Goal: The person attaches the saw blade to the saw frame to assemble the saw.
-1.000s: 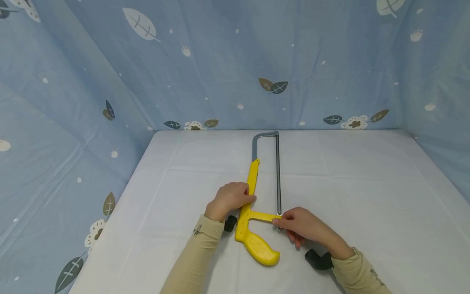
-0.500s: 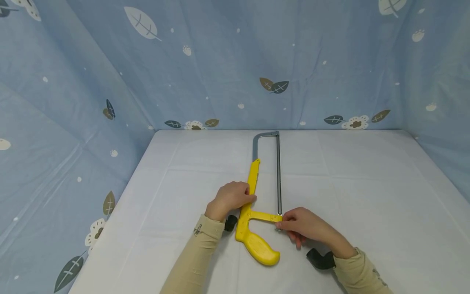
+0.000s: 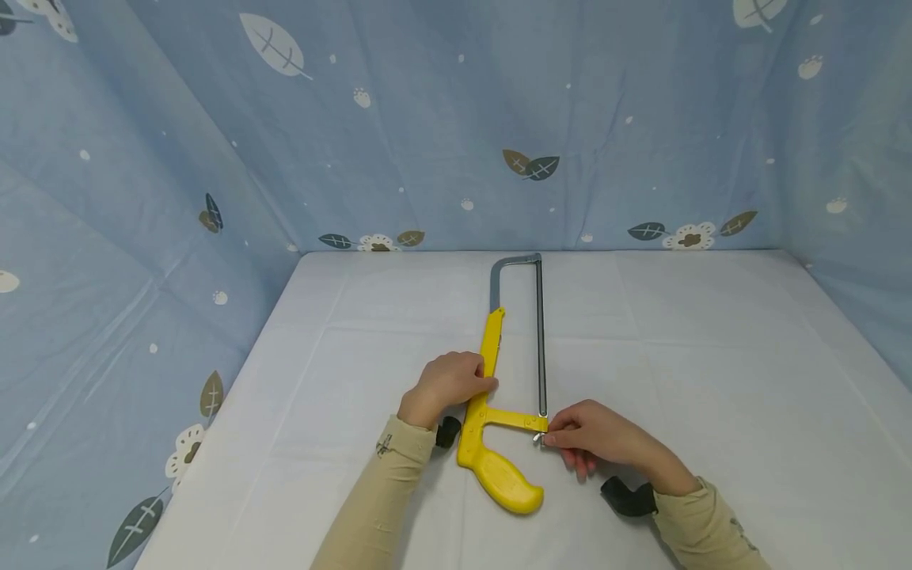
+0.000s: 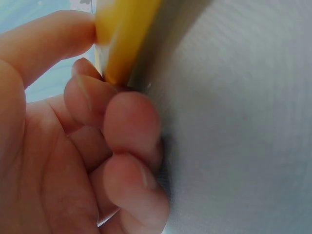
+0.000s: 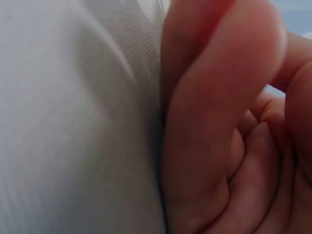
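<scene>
A hacksaw [image 3: 504, 480] with a yellow handle and grey front frame lies flat on the white cloth, its blade [image 3: 541, 340] on the right side. My left hand [image 3: 447, 384] pinches the yellow frame above the handle; in the left wrist view, the thumb and fingers close on the yellow frame bar [image 4: 127, 44]. At the blade's near end, my right hand [image 3: 602, 435] pinches a small silver wing nut [image 3: 538, 438] just below the yellow crosspiece. Curled fingers [image 5: 204, 131] fill the right wrist view and hide the nut there.
The white-covered table [image 3: 712, 380] extends on both sides of the saw. A blue leaf-patterned curtain [image 3: 427, 134] hangs along its back and left. Black wrist-worn devices sit under both wrists, the right one [image 3: 628, 497] resting close to the cloth.
My right thumb has shifted slightly right and down from the yellow crosspiece's end, leaving more of the wing nut showing. My left hand and the hacksaw stay in place.
</scene>
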`<state>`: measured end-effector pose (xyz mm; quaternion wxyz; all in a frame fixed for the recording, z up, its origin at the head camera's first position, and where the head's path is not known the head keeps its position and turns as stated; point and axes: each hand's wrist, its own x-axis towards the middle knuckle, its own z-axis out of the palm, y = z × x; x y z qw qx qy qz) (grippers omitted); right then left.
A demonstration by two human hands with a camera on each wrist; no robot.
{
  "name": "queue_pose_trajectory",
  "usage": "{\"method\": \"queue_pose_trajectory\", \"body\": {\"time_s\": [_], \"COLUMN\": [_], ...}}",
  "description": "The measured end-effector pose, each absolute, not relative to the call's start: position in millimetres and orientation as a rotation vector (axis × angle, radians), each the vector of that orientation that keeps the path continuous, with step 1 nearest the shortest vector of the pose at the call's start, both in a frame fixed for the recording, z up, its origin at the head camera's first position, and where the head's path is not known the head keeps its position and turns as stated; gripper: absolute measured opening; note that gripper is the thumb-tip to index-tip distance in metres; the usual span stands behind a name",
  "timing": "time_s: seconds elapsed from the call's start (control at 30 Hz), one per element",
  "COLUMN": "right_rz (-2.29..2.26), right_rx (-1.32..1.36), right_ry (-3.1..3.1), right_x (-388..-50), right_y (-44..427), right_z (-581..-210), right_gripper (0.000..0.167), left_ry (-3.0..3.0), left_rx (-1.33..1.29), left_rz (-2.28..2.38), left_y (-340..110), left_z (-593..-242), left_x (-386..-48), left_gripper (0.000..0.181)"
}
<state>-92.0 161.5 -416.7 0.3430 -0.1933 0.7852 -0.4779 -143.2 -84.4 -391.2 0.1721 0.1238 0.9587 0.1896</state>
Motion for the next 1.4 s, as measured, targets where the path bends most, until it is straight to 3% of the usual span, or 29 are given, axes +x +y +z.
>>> {"method": "queue_pose_trajectory", "body": {"time_s": [1.1, 1.4], "right_rz": [-1.247, -1.208], "right_rx": [-0.455, -0.445], "right_ry": [2.044, 2.103], "right_x": [-102.8, -98.0], "right_y": [163.1, 164.0], "right_z": [-421.4, -406.3], "right_gripper": [0.024, 0.029], "left_ry": [2.696, 2.700], "left_rx": [0.309, 0.301], "left_rz": [0.563, 0.543], "left_y": [-90.4, -87.6], "left_z": [-394.6, -389.7], "left_x": [-150.2, -151.5], "left_gripper": [0.031, 0.032]}}
